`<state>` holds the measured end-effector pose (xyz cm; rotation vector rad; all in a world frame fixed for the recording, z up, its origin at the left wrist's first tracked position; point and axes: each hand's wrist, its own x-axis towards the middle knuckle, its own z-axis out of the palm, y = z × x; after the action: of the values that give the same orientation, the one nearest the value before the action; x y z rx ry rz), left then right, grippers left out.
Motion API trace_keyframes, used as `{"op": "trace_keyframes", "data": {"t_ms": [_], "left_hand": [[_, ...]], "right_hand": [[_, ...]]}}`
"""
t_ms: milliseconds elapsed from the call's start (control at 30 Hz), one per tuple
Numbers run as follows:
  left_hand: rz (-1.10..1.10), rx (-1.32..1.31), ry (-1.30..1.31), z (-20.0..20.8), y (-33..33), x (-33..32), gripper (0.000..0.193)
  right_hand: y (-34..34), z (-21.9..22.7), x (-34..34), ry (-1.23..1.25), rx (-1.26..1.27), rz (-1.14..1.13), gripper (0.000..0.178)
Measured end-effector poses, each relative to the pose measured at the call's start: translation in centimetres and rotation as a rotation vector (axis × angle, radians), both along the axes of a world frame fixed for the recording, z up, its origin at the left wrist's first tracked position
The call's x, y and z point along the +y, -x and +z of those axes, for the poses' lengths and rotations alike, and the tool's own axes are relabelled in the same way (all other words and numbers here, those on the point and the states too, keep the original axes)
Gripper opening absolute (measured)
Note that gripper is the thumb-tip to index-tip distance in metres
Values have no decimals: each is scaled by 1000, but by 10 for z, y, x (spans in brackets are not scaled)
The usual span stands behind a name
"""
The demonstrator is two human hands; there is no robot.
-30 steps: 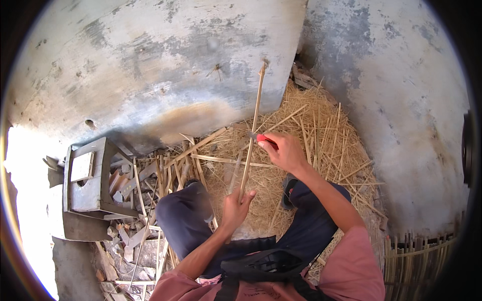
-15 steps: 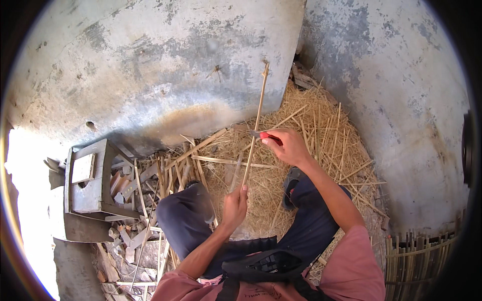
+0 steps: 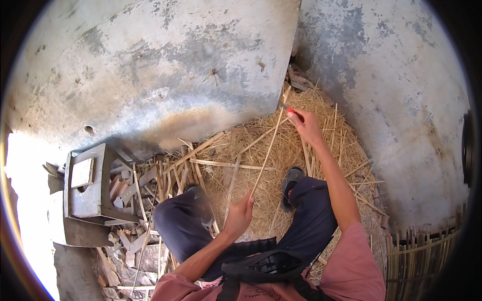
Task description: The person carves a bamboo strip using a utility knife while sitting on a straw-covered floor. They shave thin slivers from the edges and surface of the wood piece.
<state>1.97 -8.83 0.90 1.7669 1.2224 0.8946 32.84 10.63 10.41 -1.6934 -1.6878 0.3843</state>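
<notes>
Fingertips of the left hand (image 3: 240, 214) pinch the near end of a long thin pale bamboo strip (image 3: 268, 150), closed tight on it just above the knees. Right hand (image 3: 306, 125) sits at the far end, fingers curled shut around a small red-handled knife (image 3: 291, 111) whose tip meets the strip close to its upper end.

Strip's long axis runs from near-left up to far-right, tilted away from the person, top end pointing toward the corner where the two grey plastered walls (image 3: 150, 75) meet. Left hand is nearer the body; right arm is almost fully stretched.

Below: heap of straw-coloured shavings and split slivers (image 3: 261, 135), feet in dark sandals (image 3: 291, 180) planted in it. Open room is along the strip's own line and to the right; wall corner closes off the far end. Grey wooden box stool (image 3: 88, 185) and scrap offcuts crowd the left side, woven split-cane panel (image 3: 422, 256) at the lower right.
</notes>
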Motion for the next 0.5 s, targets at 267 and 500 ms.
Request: {"op": "trace_keyframes", "data": {"t_ms": [267,500], "left_hand": [[-37,-35,-6,-2,-5,-2,41],[-59,-79,157,-3,-2,11,42]], "right_hand": [[-18,8,0,-32,-45,-109,47],[-35,-6,5,103,446,-10,49]]}}
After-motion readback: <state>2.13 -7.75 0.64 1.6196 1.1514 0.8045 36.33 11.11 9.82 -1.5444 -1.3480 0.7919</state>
